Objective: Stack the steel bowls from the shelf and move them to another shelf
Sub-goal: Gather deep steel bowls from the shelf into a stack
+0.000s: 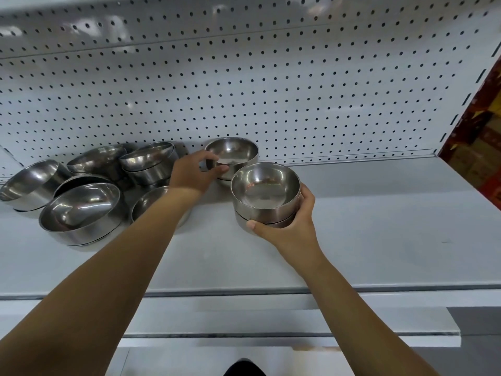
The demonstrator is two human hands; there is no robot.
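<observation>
My right hand [290,223] grips a small stack of steel bowls [265,194] from below and the side, held just above the white shelf [379,226]. My left hand [195,172] reaches across to another steel bowl [235,153] near the pegboard back, with thumb and fingers curled round its left rim. That bowl sits on top of one more bowl, mostly hidden. Several more steel bowls [81,210] lie on the left part of the shelf, some nested and tilted.
A white pegboard wall [244,90] backs the shelf. The shelf's right half is bare. Lower white shelves [298,321] show beneath its front edge. Red and yellow goods [482,147] stand beyond the shelf's right upright.
</observation>
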